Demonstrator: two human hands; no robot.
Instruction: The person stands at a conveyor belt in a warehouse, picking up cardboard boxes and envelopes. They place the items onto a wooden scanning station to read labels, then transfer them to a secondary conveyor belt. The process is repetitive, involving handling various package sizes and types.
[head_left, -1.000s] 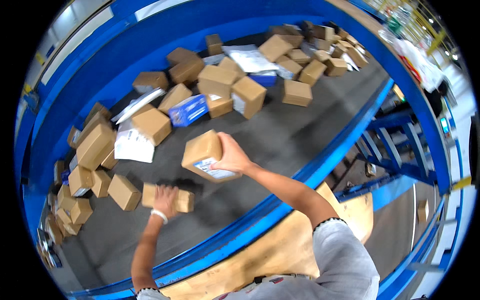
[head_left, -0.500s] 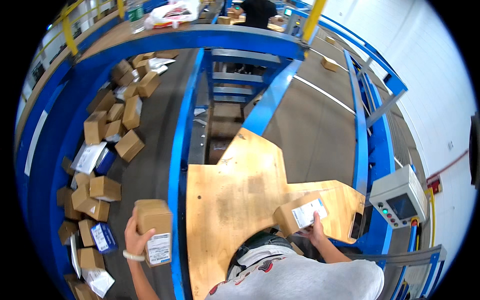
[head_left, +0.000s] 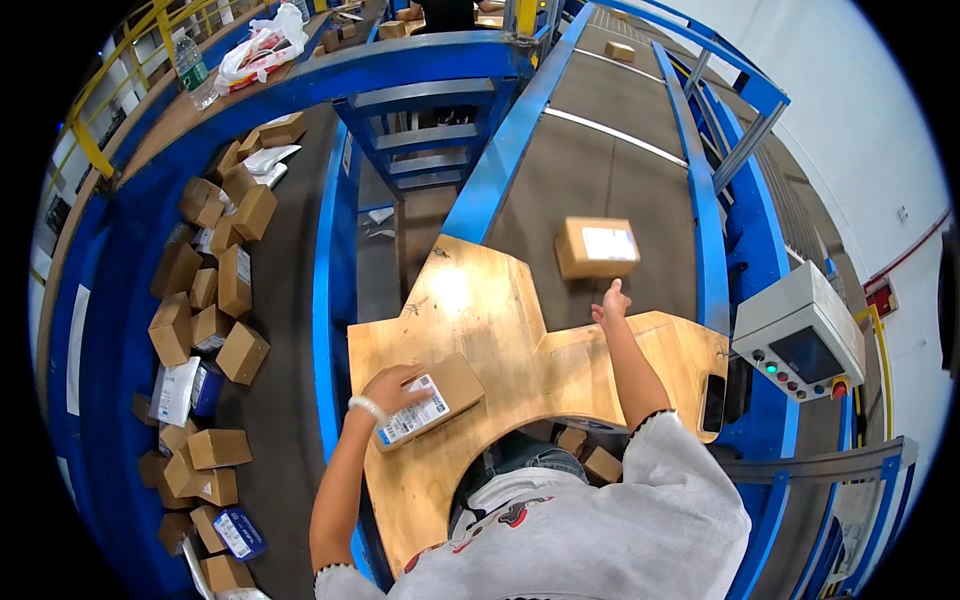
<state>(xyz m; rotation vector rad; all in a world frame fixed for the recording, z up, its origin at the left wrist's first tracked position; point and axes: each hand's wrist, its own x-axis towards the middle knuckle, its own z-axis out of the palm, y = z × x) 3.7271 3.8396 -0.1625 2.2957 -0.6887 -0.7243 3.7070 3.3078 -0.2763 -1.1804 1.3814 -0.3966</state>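
My left hand (head_left: 398, 388), with a white band at its wrist, is on a brown cardboard box (head_left: 455, 380) lying at the left of the wooden table (head_left: 440, 480). Its fingers reach over the box's top, where a white label shows. My right arm stretches forward over the table, and its hand (head_left: 612, 302) is open, holding nothing. Just beyond those fingers a second cardboard box (head_left: 575, 255), its white label upward, is at the near end of the right-hand conveyor belt (head_left: 520, 205). A slight gap shows between that hand and this box.
Many cardboard boxes (head_left: 242, 352) and white mailers line the left belt (head_left: 285, 400). A control box (head_left: 800, 330) with buttons stands at right, and a phone (head_left: 712, 403) lies on the table's right edge. Blue rails (head_left: 333, 300) border the belts. A co-worker (head_left: 448, 14) is far ahead.
My left hand has brought its box from over the left belt onto the table. My right hand has moved forward and let go of its box, now at the right belt.
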